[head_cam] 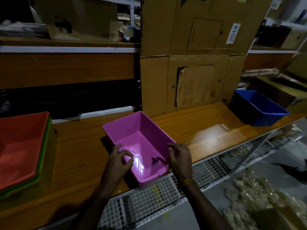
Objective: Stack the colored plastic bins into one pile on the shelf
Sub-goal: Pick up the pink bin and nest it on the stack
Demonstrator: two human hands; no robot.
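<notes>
A pink bin (132, 130) sits at an angle on the wooden shelf (79, 146), its near corner past the shelf's front edge. My left hand (120, 159) curls over the bin's left rim, fingers inside. On the right rim, my right hand (180, 157) grips the wall. A pile of nested bins (21, 146), red on top with green and yellow rims under it, stands at the far left. At the right end of the shelf is a blue bin (259, 107), upright.
A big flattened cardboard box (191, 63) leans upright behind the pink bin. White wire mesh (149, 193) runs below the shelf's front edge. An upper shelf holds a cardboard box (79, 19). Cluttered boxes lie at the far right.
</notes>
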